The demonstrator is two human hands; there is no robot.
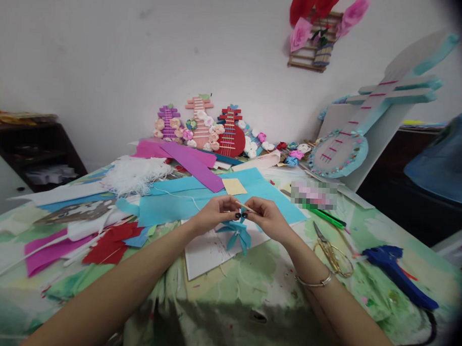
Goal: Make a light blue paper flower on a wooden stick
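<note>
My left hand (214,214) and my right hand (267,218) meet above the table's middle, both with fingers pinched. Between them they hold a thin wooden stick (244,206) with a small blue paper flower (238,233) hanging just under the fingertips. The flower's petals fan out downward over a white sheet (205,253). A silver bangle sits on my right wrist.
Gold scissors (332,252) and a blue glue gun (396,272) lie to the right. Green pens (326,216) lie behind them. Blue paper (184,199), purple strips (195,166), red scraps (109,244) and white fluff (134,174) cover the left and far side. Paper lute models (217,132) stand against the wall.
</note>
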